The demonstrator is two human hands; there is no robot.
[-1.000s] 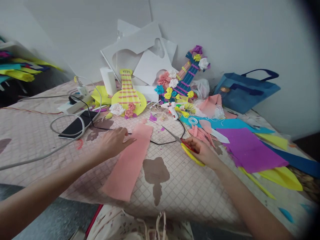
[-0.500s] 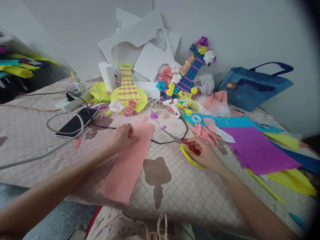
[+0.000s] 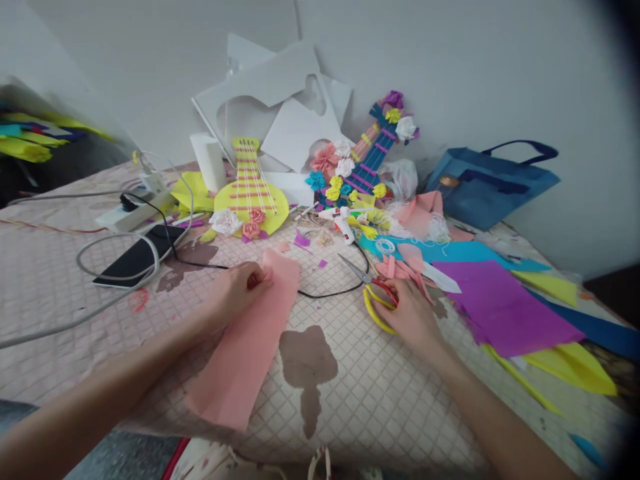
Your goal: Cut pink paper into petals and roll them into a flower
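On the quilted bedspread (image 3: 350, 373) we've got our left hand (image 3: 240, 293) pinching the top edge of a long pink felt strip (image 3: 245, 347) lying flat, while our right hand (image 3: 407, 313) is closed around the yellow scissors (image 3: 373, 293), blades pointing away. Just beyond sit a black cable (image 3: 325, 292) and a yellow felt guitar (image 3: 250, 193).

The paper strip (image 3: 247, 340) under my left grip (image 3: 237, 291) is salmon pink. The scissors (image 3: 373, 293) in my right grip (image 3: 407, 313) have yellow and red handles. The cloth (image 3: 360, 373) beneath is beige, diamond-quilted, with brown patches; the sheet (image 3: 500, 303) beside is purple.
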